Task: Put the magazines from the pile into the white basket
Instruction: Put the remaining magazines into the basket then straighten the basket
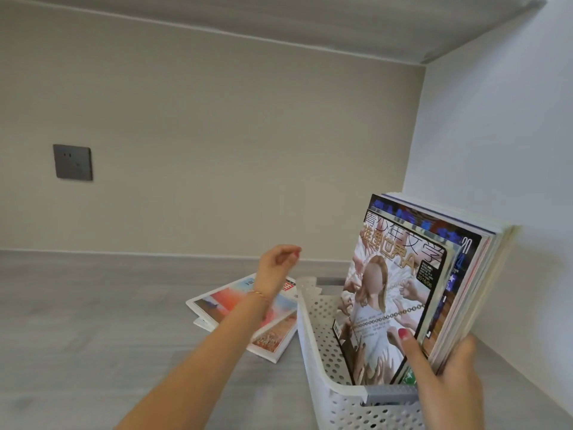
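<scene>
Grey wood-grain surface (77, 321) under beige wall (217, 135); right hand (449, 367) grips upright magazines (418, 274), left hand (279, 262) loosely curled.

A dark grey wall socket (73, 162) sits at the left of the frame on a beige wall (232, 135). A grey wood-grain tabletop (77, 321) fills the lower left. A pale bluish side wall (496, 119) rises at the right, and a shelf underside (279, 17) spans the top.

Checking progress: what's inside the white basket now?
A stack of upright magazines stands in the white basket, steadied by the right hand. Its floor is hidden.
</scene>
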